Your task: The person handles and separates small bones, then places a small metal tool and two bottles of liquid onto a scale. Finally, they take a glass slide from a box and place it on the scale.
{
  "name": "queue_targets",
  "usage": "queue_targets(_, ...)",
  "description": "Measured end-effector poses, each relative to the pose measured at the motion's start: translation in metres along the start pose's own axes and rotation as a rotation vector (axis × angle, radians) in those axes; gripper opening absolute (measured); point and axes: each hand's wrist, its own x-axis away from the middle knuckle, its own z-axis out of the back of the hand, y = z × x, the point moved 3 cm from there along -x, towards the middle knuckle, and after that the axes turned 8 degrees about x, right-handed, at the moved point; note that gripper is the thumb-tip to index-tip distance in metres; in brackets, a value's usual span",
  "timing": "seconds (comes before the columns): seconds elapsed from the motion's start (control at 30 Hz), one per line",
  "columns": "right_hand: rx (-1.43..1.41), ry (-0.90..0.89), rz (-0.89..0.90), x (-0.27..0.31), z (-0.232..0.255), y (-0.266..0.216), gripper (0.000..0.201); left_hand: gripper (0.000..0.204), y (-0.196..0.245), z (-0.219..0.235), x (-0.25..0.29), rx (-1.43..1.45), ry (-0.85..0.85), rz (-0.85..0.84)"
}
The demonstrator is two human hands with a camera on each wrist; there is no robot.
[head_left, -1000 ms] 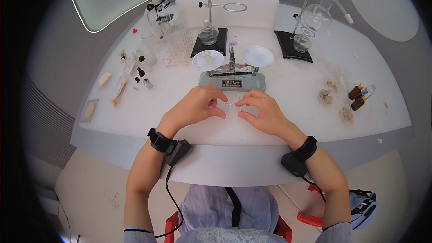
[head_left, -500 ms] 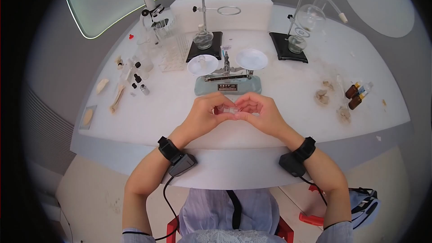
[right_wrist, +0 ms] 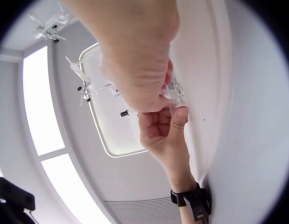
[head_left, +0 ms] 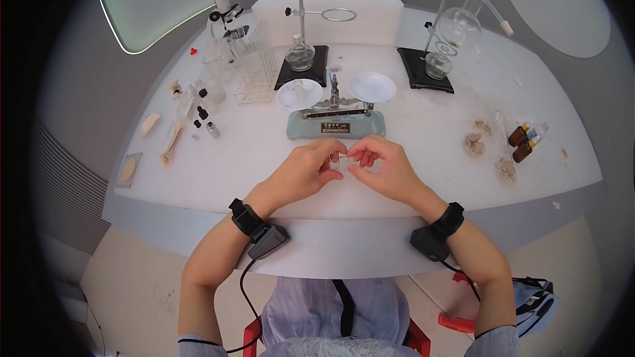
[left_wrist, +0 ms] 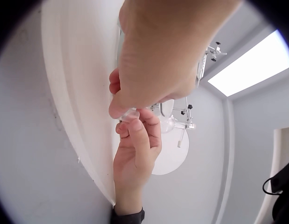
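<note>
Close in front of the green-based balance (head_left: 336, 131), both hands meet around a small clear piece (head_left: 335, 163), glass-like and mostly hidden by the fingers. My left hand (head_left: 301, 170) grips it with curled fingers and thumb. From the other side my right hand (head_left: 387, 168) has its fingertips at the end of the piece. In the left wrist view, the clear piece (left_wrist: 130, 115) shows between the left fingers and the right thumb. The right wrist view has more clear parts (right_wrist: 171, 95) beside the left thumb. Its exact kind cannot be told.
Behind the balance stand two metal stands with black bases (head_left: 423, 69), each with a glass spirit lamp. A microscope (head_left: 228, 10) and test tubes (head_left: 264, 63) are at back left. Dropper bottles (head_left: 202, 112) lie left, brown bottles (head_left: 522, 152) right.
The hands, apart a second ago, came together over the clear piece, then loosened a little. Right thumb has drawn back from the left thumb. The head view has shifted slightly.
</note>
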Motion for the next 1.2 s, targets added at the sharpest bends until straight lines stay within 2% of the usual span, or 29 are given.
queue_targets(0.07, 0.033, -0.025, -0.002, 0.000, -0.001, -0.001, 0.021, 0.031, 0.001, 0.000, 0.000, 0.046, 0.004, 0.073)
queue_targets(0.2, 0.086, -0.062, 0.001, 0.000, -0.003, 0.000, 0.022, 0.031, 0.008, 0.010, 0.000, 0.038, -0.036, 0.067)
queue_targets(0.27, 0.069, -0.035, -0.010, 0.001, -0.002, 0.000, 0.021, 0.029, 0.013, 0.017, -0.001, -0.135, 0.043, -0.127)
queue_targets(0.43, 0.048, -0.016, 0.022, 0.002, 0.000, -0.004, 0.020, 0.025, 0.018, 0.013, 0.001, -0.158, -0.006, -0.191)
queue_targets(0.5, 0.111, -0.137, 0.034, 0.003, -0.004, -0.004, 0.022, 0.024, 0.018, 0.012, 0.001, -0.153, -0.036, -0.193)
queue_targets(0.57, 0.132, -0.143, 0.033, 0.002, -0.005, -0.004, 0.023, 0.024, 0.015, 0.009, 0.002, -0.154, -0.080, -0.237)
queue_targets(0.7, 0.158, -0.156, 0.035, 0.002, -0.005, -0.003, 0.024, 0.026, 0.012, 0.007, 0.001, -0.087, -0.076, -0.222)
queue_targets(0.77, 0.158, -0.158, 0.022, 0.001, -0.005, -0.004, 0.024, 0.030, 0.007, 0.008, -0.001, 0.036, -0.130, -0.077)
queue_targets(0.87, 0.158, -0.165, -0.009, 0.002, -0.005, -0.002, 0.024, 0.034, 0.009, 0.010, 0.000, 0.081, -0.141, -0.044)
queue_targets(1.0, 0.142, -0.169, -0.046, 0.002, -0.005, -0.002, 0.024, 0.029, 0.010, 0.011, 0.000, -0.003, -0.106, -0.110)
queue_targets(1.07, 0.138, -0.184, -0.039, 0.001, -0.005, -0.003, 0.024, 0.024, 0.015, 0.012, 0.001, -0.116, -0.099, -0.210)
queue_targets(1.13, 0.145, -0.193, -0.048, 0.000, -0.005, -0.005, 0.024, 0.021, 0.017, 0.012, 0.001, -0.087, -0.091, -0.184)
queue_targets(1.2, 0.152, -0.152, 0.026, 0.001, -0.003, -0.008, 0.023, 0.019, 0.020, 0.012, 0.001, -0.050, -0.085, -0.168)
